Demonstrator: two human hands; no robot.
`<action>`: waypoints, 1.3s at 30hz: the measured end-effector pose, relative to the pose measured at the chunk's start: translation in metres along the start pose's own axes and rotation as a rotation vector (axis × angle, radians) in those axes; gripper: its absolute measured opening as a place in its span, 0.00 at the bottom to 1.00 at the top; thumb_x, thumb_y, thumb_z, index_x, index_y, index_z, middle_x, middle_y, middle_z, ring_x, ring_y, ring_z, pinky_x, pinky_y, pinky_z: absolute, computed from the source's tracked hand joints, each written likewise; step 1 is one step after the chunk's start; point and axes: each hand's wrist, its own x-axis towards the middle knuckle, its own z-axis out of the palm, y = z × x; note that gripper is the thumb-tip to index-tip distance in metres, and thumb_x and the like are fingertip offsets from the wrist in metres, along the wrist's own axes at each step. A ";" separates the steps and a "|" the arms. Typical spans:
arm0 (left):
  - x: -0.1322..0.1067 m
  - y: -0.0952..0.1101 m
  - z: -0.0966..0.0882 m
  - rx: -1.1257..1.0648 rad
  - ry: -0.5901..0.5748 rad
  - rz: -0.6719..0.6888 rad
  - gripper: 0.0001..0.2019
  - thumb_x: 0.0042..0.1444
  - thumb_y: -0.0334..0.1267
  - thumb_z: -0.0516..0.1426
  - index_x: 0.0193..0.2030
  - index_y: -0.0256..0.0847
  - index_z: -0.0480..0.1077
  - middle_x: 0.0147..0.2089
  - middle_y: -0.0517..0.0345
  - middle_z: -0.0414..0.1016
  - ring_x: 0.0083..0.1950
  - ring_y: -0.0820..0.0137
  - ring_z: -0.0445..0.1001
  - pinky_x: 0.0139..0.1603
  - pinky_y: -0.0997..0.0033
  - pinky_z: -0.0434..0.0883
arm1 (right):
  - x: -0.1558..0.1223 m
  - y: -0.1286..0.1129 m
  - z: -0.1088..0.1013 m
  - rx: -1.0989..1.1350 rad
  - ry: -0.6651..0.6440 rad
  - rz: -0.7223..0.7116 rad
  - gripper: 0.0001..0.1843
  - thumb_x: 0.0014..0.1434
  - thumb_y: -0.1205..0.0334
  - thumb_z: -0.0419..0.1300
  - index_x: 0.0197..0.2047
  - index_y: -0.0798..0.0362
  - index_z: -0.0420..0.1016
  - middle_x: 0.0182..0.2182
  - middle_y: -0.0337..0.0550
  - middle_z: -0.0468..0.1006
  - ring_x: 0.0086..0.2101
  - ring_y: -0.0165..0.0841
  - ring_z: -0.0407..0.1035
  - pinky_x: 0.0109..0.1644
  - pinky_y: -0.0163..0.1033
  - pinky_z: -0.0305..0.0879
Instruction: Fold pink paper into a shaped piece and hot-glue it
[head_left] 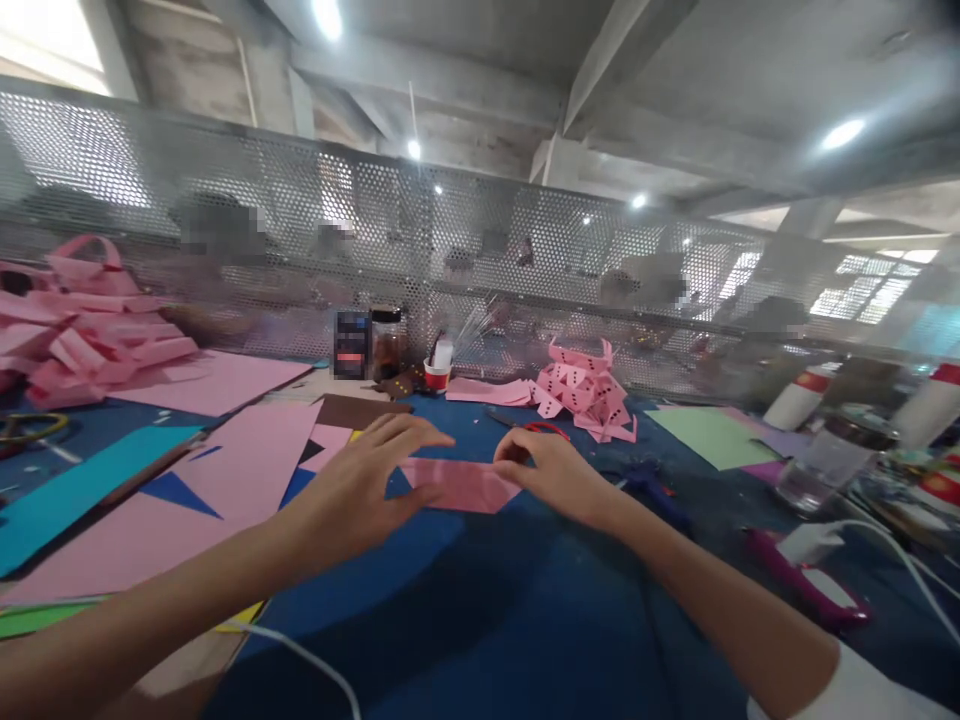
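A folded pink paper strip is held low over the blue table in front of me. My right hand pinches its right end, thumb against curled fingers. At the strip's left end is my left hand, its fingers stretched out and apart from the thumb. The left thumb touches or lies just beside the paper; I cannot tell which. Beyond my hands are red-handled scissors and a stack of flat pink strips. Behind the right hand rises a pile of folded pink pieces with dark dots.
Pink sheets and a turquoise sheet cover the left side, below a heap of pink paper loops. At right are a blue glue gun, a magenta tool, a clear jar and cables. A perforated metal screen stands behind.
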 end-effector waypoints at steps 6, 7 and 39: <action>0.029 -0.039 0.019 -0.140 -0.370 -0.298 0.18 0.53 0.48 0.62 0.50 0.45 0.76 0.45 0.56 0.82 0.45 0.59 0.78 0.43 0.67 0.71 | 0.018 0.002 0.008 0.003 -0.052 -0.066 0.03 0.63 0.66 0.61 0.39 0.52 0.77 0.34 0.37 0.81 0.34 0.29 0.73 0.38 0.34 0.63; 0.032 -0.045 0.022 -0.191 -0.424 -0.336 0.13 0.54 0.46 0.61 0.43 0.43 0.78 0.38 0.59 0.81 0.39 0.62 0.78 0.36 0.70 0.69 | 0.021 0.004 0.009 -0.014 -0.056 -0.083 0.03 0.63 0.66 0.61 0.39 0.52 0.77 0.34 0.37 0.81 0.35 0.29 0.73 0.39 0.35 0.63; 0.034 -0.129 0.067 -0.455 -0.436 -0.482 0.16 0.51 0.52 0.61 0.33 0.39 0.74 0.30 0.60 0.74 0.33 0.67 0.70 0.32 0.73 0.61 | 0.029 0.141 0.015 -0.770 -0.086 0.270 0.14 0.63 0.72 0.54 0.50 0.55 0.73 0.44 0.52 0.77 0.46 0.42 0.72 0.49 0.43 0.65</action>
